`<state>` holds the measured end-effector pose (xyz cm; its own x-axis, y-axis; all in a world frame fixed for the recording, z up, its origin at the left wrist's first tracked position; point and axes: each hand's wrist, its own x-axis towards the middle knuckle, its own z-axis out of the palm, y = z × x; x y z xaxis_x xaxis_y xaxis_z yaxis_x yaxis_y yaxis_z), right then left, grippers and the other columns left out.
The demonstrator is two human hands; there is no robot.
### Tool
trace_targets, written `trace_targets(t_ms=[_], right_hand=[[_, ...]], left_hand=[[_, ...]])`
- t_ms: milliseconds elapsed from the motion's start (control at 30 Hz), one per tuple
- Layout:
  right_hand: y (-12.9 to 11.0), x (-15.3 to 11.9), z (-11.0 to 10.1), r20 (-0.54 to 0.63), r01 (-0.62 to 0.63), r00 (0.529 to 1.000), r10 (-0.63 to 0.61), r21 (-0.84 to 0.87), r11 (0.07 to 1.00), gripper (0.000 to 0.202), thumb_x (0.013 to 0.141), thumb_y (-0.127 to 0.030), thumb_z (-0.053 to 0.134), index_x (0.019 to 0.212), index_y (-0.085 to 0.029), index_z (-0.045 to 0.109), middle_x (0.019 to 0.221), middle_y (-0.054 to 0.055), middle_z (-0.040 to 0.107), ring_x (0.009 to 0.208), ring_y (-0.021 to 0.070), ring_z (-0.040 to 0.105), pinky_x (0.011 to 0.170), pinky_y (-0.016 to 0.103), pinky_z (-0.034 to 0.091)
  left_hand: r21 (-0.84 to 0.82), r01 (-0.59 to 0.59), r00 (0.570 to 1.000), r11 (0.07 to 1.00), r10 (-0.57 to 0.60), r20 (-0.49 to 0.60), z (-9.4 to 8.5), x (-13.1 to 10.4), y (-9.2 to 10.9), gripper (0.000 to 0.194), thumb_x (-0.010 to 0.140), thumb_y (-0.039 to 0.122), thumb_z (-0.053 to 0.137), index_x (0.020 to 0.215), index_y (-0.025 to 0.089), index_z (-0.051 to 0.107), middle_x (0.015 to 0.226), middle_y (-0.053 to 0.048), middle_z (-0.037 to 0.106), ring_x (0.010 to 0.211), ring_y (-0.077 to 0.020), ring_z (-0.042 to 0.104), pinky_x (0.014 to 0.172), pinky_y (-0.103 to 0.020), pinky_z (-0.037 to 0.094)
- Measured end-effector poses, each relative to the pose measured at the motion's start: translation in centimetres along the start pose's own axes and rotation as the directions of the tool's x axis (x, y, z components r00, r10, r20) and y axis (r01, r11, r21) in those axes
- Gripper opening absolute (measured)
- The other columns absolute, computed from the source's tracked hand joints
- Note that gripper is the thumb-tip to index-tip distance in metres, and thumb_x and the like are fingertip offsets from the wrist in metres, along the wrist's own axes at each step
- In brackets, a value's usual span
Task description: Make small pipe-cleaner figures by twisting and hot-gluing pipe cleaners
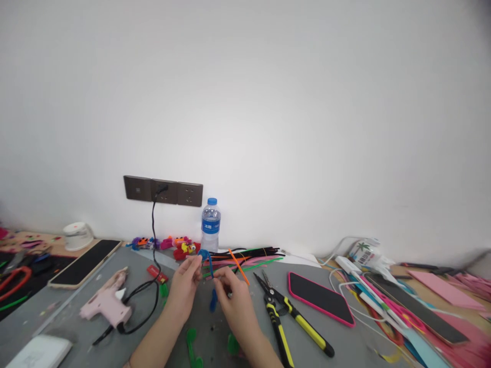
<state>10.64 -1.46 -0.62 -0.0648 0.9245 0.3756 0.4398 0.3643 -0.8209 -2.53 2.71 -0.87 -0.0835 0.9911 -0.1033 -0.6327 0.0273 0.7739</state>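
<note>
The camera sits on a person's head, above and behind the left hand (184, 282) and right hand (233, 291). It faces the wall (245, 117), looking down across the tabletop (351, 350) to its far edge.

A: What do the left hand (185, 281) and right hand (233, 294) grip?
B: A blue strip (210, 267), coiled at its top, above the grey mat (215, 342).
A: And to their right?
B: Spread yellow-and-black pliers (271, 293), near a pink-edged phone (322, 299).

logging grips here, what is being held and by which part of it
A blue strip: the left hand's grip is at its curled upper part; the right hand pinches its straight stretch lower down.
</note>
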Motion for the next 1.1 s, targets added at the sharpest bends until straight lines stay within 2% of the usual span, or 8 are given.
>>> trace_targets(t_ms=[167,400,833,1100], right_hand=[[-0.1,-0.1,0.2,-0.004,0.01,1.0,-0.01,-0.007,1.0,0.013,0.088,-0.023,0.045,0.088,-0.019,0.058,0.062,-0.003,0.054,0.053,0.0125,0.051,0.052,0.021,0.033],[-0.2,-0.3,0.6,0.02,0.028,0.999,-0.028,0.006,1.0,0.012,0.088,-0.021,0.045,0.089,-0.02,0.057,0.058,-0.004,0.054,0.05,0.0122,0.05,0.05,0.02,0.033],[-0.5,-0.3,0.9,0.027,0.045,0.999,-0.044,-0.026,0.999,0.015,0.087,-0.02,0.044,0.087,-0.019,0.059,0.053,-0.004,0.053,0.046,0.013,0.049,0.048,0.02,0.033],[-0.3,-0.5,1.0,0.079,0.014,0.997,-0.007,-0.088,0.996,0.019,0.089,-0.019,0.039,0.076,-0.02,0.053,0.055,-0.002,0.053,0.05,0.0146,0.052,0.052,0.021,0.032]], left_hand=[[-0.007,0.007,1.0,1.0,-0.007,-0.029,0.1,0.0,-0.1,0.033,0.054,0.037,0.087,0.066,0.016,0.064,0.058,0.008,0.047,0.053,-0.0062,0.04,0.05,-0.017,0.037],[-0.006,0.026,0.999,1.0,-0.027,-0.033,0.3,-0.3,0.0,0.036,0.05,0.038,0.088,0.062,0.016,0.062,0.055,0.008,0.047,0.052,-0.0067,0.039,0.049,-0.018,0.035],[0.047,0.075,0.997,0.996,-0.076,0.022,0.8,-1.2,-0.3,0.035,0.052,0.039,0.086,0.061,0.016,0.061,0.054,0.007,0.047,0.051,-0.0073,0.039,0.049,-0.019,0.034],[0.126,0.084,0.991,0.988,-0.096,0.093,0.9,-1.4,-0.7,0.031,0.058,0.039,0.084,0.061,0.015,0.063,0.054,0.006,0.046,0.051,-0.0077,0.038,0.048,-0.019,0.033]])
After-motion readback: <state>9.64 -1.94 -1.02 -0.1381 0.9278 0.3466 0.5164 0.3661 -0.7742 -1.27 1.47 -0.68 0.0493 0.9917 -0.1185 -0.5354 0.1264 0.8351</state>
